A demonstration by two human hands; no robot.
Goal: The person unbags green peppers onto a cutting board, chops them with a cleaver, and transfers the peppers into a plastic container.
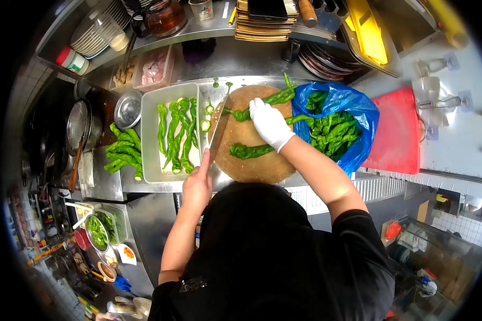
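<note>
One green pepper (242,115) lies crosswise, upper centre, under my closed right hand (269,124), its left end beside the knife (218,127) my left hand (198,184) grips.

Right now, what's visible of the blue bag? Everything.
The blue bag is open, crumpled and glossy, thin plastic by its look. It holds long green peppers, which touch its inside; some cross its rim towards the round board. It sits between that and the red board, overlapping the latter in view. Its base is hidden.
</note>
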